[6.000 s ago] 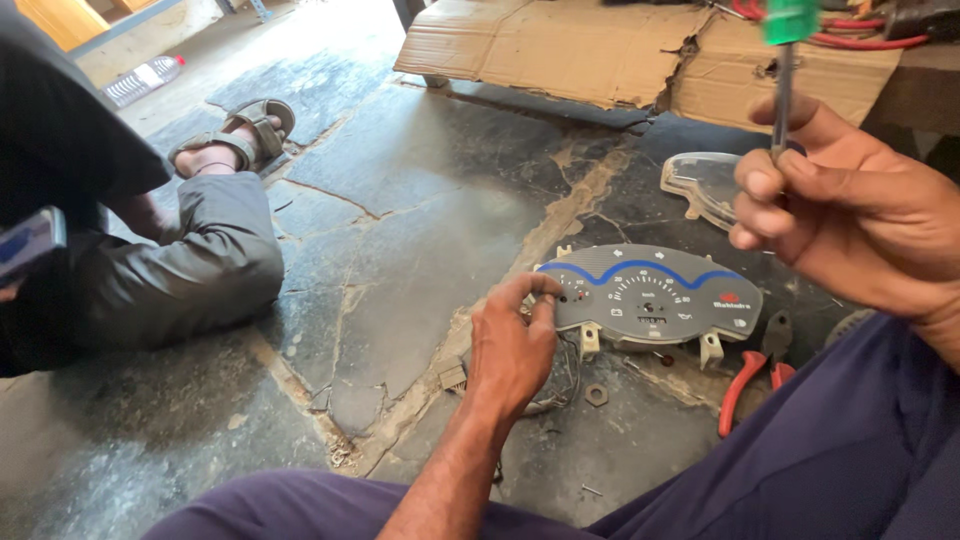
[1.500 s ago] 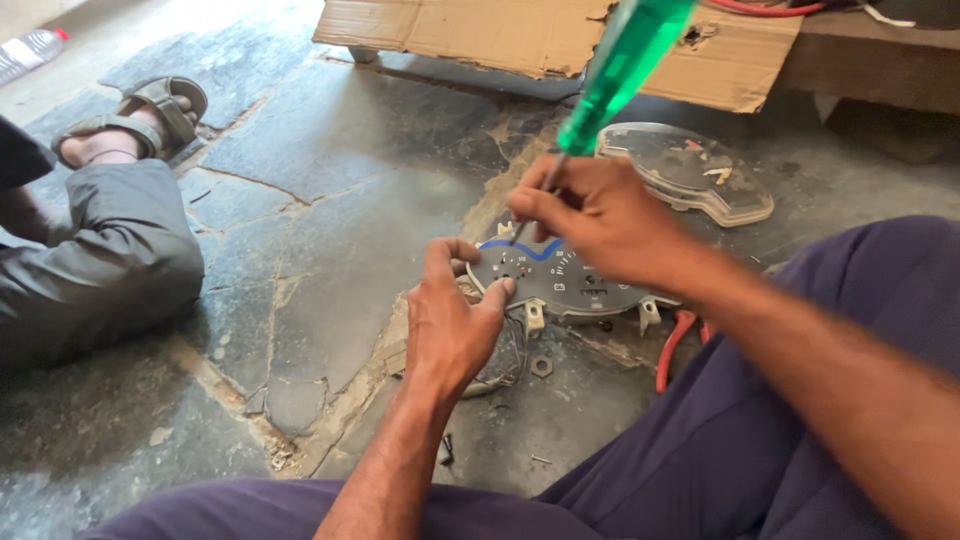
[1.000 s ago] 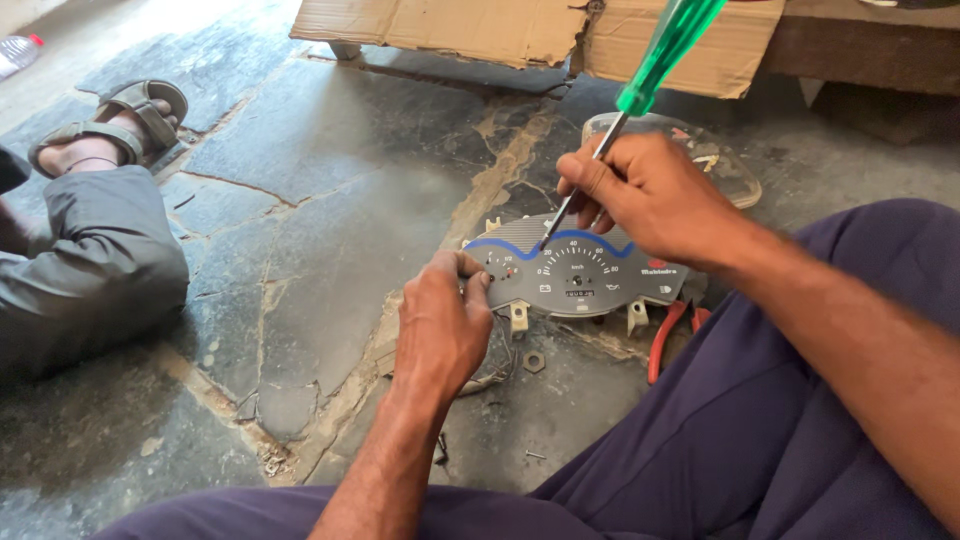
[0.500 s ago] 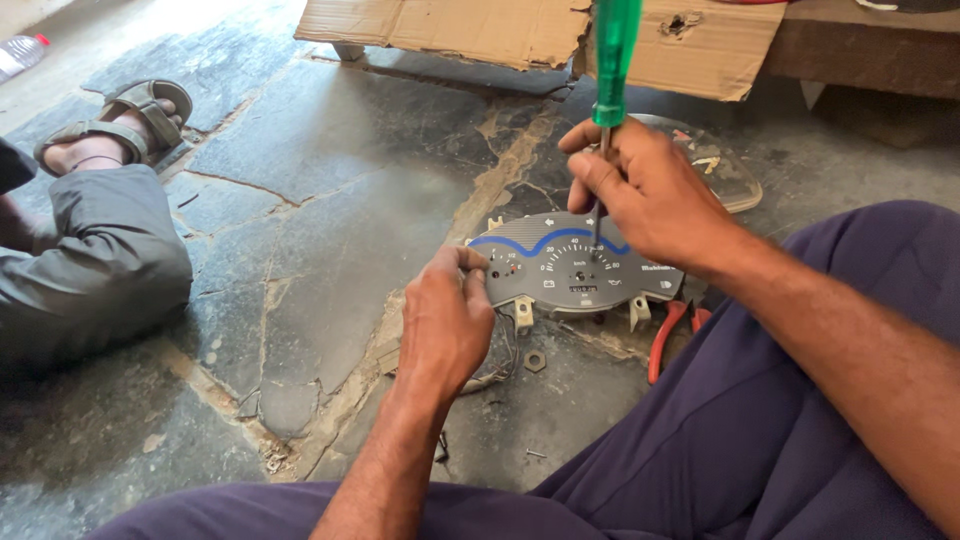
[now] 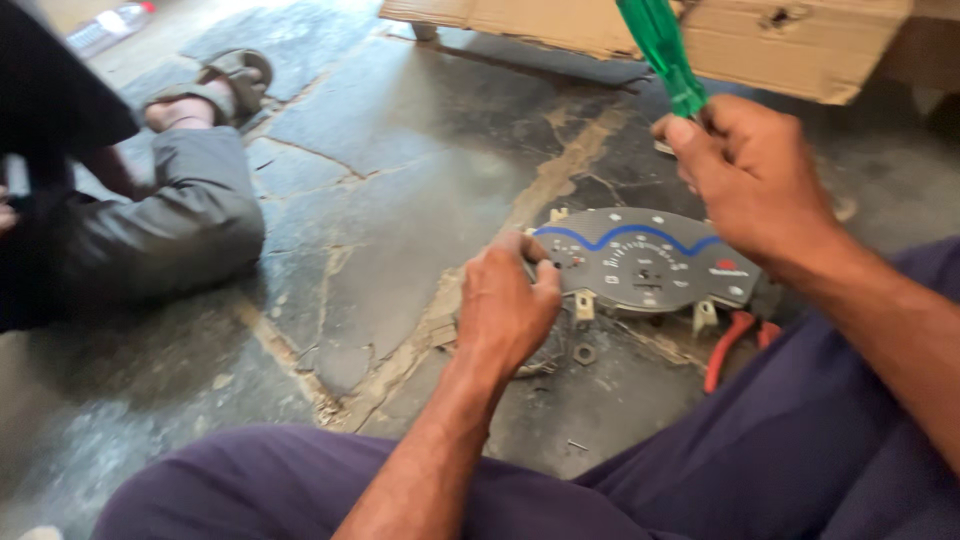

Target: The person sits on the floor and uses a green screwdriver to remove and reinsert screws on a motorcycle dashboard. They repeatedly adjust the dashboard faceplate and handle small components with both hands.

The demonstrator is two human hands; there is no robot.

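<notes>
Cracked grey stone floor [image 5: 400,200], sunlit, with torn cardboard [image 5: 800,45] behind.

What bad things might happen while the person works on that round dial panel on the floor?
The left hand holds the gauge panel only by its left edge, so it might slip or tip on the uneven stone floor. The right hand lifts the green screwdriver above the panel; its tip could scratch the dial face. The small nut lying loose by the panel could easily get lost.

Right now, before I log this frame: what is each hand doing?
Left hand: closed, gripping the left edge of the grey gauge cluster.
Right hand: closed around a green-handled screwdriver.
</notes>
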